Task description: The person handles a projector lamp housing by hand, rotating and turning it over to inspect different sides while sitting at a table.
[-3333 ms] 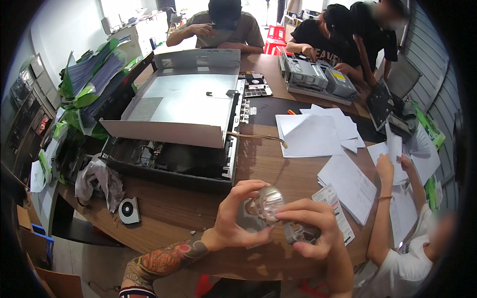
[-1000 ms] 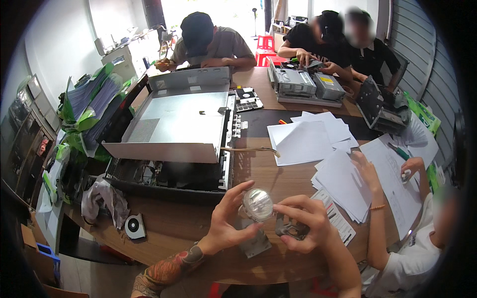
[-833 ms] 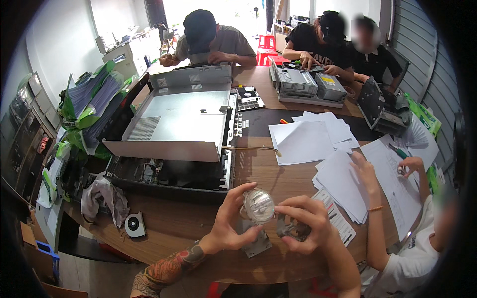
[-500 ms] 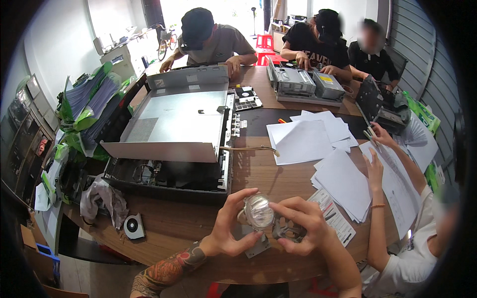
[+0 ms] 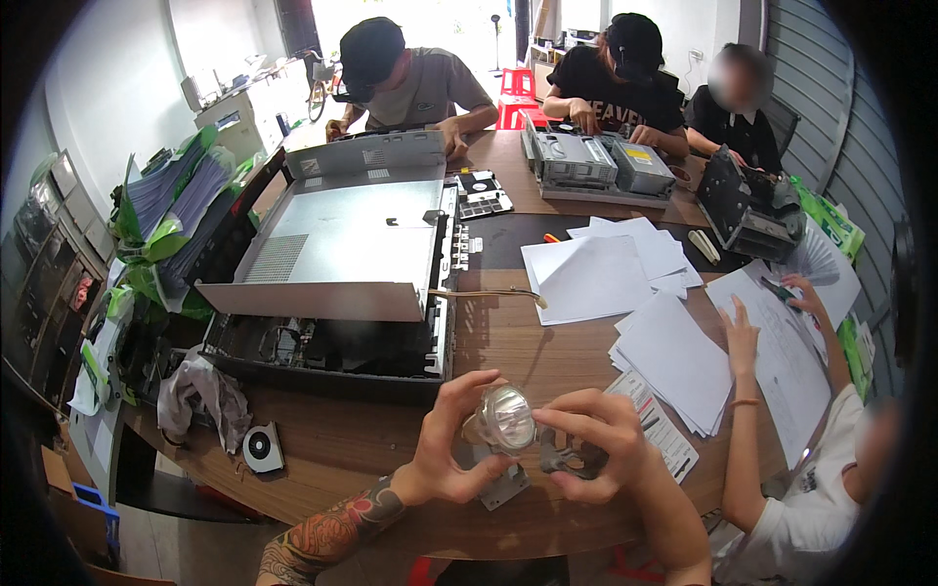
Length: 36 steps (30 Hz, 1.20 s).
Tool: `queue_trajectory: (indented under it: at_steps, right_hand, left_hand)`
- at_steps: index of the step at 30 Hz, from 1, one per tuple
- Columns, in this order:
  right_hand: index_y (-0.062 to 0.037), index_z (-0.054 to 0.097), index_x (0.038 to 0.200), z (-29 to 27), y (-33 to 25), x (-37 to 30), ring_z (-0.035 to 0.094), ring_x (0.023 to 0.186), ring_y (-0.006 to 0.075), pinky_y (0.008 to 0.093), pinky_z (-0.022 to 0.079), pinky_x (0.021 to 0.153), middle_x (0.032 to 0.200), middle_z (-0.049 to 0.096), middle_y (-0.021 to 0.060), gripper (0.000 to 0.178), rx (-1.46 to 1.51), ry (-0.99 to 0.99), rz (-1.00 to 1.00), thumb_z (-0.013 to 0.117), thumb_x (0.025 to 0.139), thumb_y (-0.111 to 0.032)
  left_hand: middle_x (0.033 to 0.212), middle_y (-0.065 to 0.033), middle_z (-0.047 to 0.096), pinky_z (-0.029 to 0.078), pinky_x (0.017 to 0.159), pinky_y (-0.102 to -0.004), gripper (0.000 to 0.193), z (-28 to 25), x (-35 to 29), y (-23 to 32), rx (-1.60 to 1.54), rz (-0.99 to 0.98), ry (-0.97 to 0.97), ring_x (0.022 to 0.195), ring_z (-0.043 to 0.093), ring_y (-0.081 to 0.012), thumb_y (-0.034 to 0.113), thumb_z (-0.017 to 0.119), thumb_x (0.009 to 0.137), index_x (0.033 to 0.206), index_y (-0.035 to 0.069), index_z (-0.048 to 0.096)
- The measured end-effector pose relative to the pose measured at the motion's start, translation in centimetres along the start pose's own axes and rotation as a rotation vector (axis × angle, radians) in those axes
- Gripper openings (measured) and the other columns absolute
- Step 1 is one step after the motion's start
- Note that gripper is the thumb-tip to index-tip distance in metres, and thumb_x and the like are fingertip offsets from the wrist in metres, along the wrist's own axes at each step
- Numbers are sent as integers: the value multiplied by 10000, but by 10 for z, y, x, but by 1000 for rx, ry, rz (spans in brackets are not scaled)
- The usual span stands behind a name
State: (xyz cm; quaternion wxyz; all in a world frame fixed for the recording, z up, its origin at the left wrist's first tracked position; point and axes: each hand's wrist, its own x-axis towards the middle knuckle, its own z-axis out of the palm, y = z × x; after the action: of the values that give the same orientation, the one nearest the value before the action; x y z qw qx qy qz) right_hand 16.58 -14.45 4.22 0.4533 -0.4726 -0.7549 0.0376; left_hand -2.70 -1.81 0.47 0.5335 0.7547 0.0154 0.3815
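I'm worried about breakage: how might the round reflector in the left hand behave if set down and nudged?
The round reflector may roll on its circular rim. Its glossy, glasslike face suggests it could be fragile and perhaps slippery.

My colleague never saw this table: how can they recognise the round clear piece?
On the wooden table sits a large silver-topped case. Nearer, to its right, the wearer's left hand holds the round clear piece. Its clear face shines, unlike the grey part in the right hand.
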Motion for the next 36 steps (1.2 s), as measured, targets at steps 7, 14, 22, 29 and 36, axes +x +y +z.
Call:
queue_trajectory:
  at_steps: [7,14,22,29,36]
  right_hand:
    - [-3,686,1091,3,5,-1,622,619,170,276,518,560,992,640,151,582,23,71,-35,719,555,-227]
    - [-90,677,1185,1,-6,-1,660,696,217,307,538,582,972,652,133,596,76,7,-34,762,616,-243]
    - [-135,661,1228,-3,-14,4,646,666,202,306,532,580,965,646,120,609,0,-87,-22,747,637,-254]
    - [-154,652,1241,-1,-12,5,636,645,202,305,532,586,944,641,104,613,-117,-113,-55,740,647,-278]
    - [-119,656,1225,-1,-11,3,633,649,211,305,526,574,939,640,117,601,-113,-103,-72,744,648,-262]
  left_hand:
    - [1273,-190,502,465,952,-347,718,2,-3,-7,-31,43,52,1111,586,-269,95,788,722,1304,-40,389]
    - [1189,-224,552,499,884,-363,778,-2,5,0,256,184,-9,1053,610,-333,82,817,674,1328,-20,408]
    - [1192,-238,554,520,850,-392,769,-1,5,1,303,185,-22,1036,608,-368,74,813,667,1330,-11,434]
    - [1182,-223,554,531,826,-384,757,-3,12,12,377,160,-84,1016,609,-361,76,796,694,1363,1,451]
    - [1187,-217,554,528,837,-378,760,-2,11,10,351,144,-105,1030,604,-354,57,790,685,1363,5,452]
